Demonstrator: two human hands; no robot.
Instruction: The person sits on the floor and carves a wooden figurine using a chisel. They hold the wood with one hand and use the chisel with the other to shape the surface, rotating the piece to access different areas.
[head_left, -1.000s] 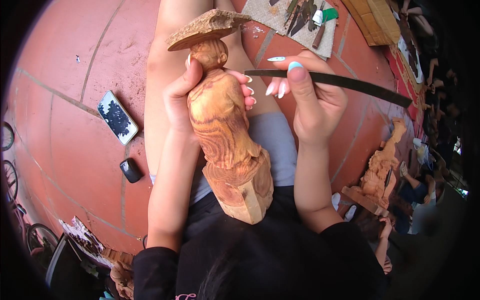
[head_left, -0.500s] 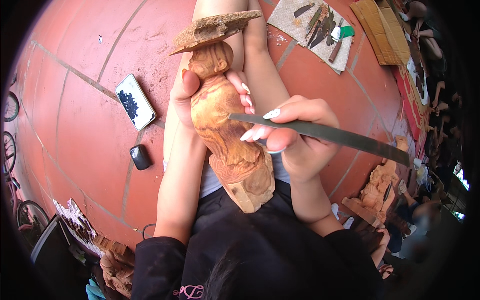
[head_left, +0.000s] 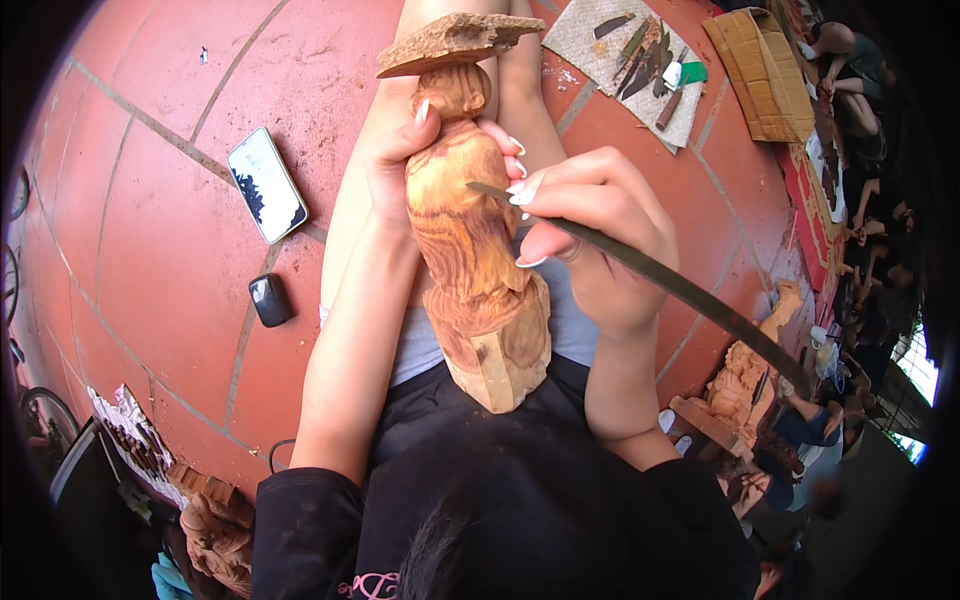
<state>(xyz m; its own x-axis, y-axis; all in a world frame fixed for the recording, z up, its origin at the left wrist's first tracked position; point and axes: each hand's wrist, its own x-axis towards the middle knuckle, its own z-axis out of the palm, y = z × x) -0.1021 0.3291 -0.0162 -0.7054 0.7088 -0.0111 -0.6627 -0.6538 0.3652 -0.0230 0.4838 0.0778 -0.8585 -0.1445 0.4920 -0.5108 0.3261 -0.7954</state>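
– How is the wooden figure [head_left: 455, 245] held?
– It is gripped around its upper body by the fingers of the left hand [head_left: 392, 160], above the lap [head_left: 412, 345].
– And the right hand [head_left: 615, 230]?
– A thin, dark blade [head_left: 690, 292] is pinched in its fingers. Its tip seems to be set against the figure's body, though contact cannot be confirmed.
– And on the floor [head_left: 150, 290]?
– A phone [head_left: 268, 185] is seen.

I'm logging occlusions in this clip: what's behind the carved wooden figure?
Behind the carved wooden figure, parts of the left hand, bare legs, gray shorts and black shirt show. Its far side, the left palm and anything directly behind are covered.
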